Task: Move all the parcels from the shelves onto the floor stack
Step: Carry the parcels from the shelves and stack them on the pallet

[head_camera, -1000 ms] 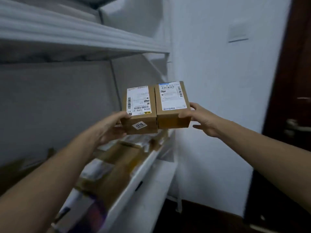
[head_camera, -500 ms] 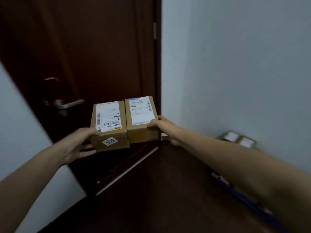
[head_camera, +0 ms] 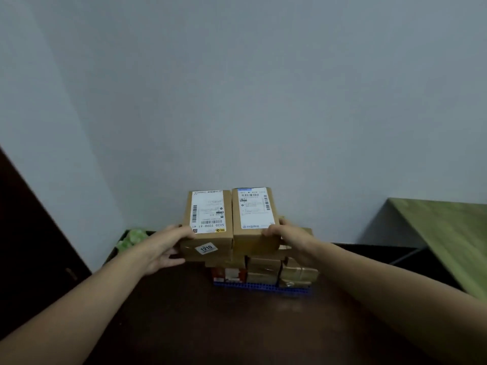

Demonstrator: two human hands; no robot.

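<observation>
Left thumb (head_camera: 185, 230) hooked over the near top edge of the left box (head_camera: 208, 219), the other fingers curled round its outer side, so the left hand (head_camera: 168, 246) has a firm grip. Across the way, the right fingers (head_camera: 271, 231) curl over the near top corner of the right box (head_camera: 253, 214), and the right hand (head_camera: 287, 238) clamps its outer side. The two brown boxes are squeezed together side by side, touching along their inner faces, level, just below mid-frame. Each carries a white label on top, and there's a small sticker (head_camera: 207, 248) reading 1210 on the near face of the left one. Directly beneath them sits the stack (head_camera: 263, 270): brown parcels plus a red-and-white one at its lower left, all on a blue base (head_camera: 261, 287). Whether the held pair already rests on the stack or hangs just above it, I can't tell, because their undersides hide the top layer. Both forearms reach in from the lower corners over the dark floor (head_camera: 237, 325). Behind everything is a plain pale wall (head_camera: 237, 101). A green table (head_camera: 453, 238) slants in at the right edge, a green bundle (head_camera: 131, 238) sits by the wall left of the hands, and a dark door (head_camera: 31, 233) fills the left edge.
</observation>
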